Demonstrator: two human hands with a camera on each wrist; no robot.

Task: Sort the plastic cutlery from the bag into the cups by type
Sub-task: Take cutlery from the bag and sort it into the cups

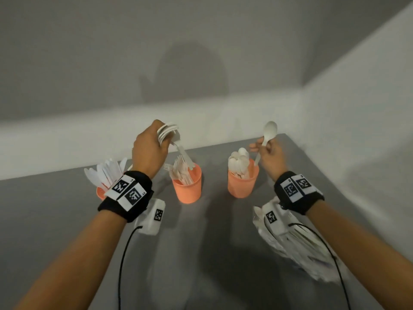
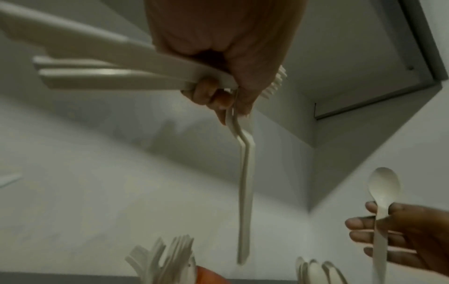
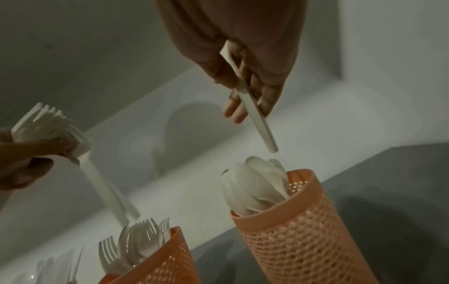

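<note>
Gripping flat white forks (image 1: 178, 144), left hand (image 1: 148, 151), right hand (image 1: 271, 156) pinching smooth round-bowled spoon (image 1: 267, 136)

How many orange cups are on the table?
3: knife cup at left, partly behind the left wrist; fork cup in the middle; spoon cup at right.

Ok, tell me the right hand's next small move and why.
Probably lower the spoon handle-first into the spoon cup. The right hand pinches it bowl-up, its handle tip hanging just above that cup's spoons, while the left hand handles forks.
</note>
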